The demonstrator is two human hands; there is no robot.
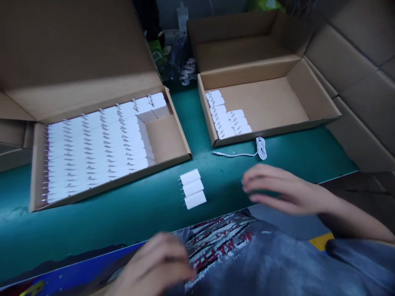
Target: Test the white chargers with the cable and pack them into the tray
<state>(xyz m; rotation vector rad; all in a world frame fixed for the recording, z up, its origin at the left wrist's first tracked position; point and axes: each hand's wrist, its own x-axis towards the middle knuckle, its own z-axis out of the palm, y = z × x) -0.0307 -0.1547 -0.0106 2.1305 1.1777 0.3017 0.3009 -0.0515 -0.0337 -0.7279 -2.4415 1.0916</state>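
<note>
White chargers (191, 189) (untouched) near right hand (280, 190).

Three white chargers (191, 189) lie on the green bench (92, 222) between my hands: my empty right hand (280, 189) just beside them, my blurred left hand (152, 263) below them.

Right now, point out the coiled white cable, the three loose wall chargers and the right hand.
Coiled white cable (261, 148), head view, on the coil.
Three loose wall chargers (193, 188), head view, on the middle one.
Right hand (280, 190), head view, on its back.
</note>
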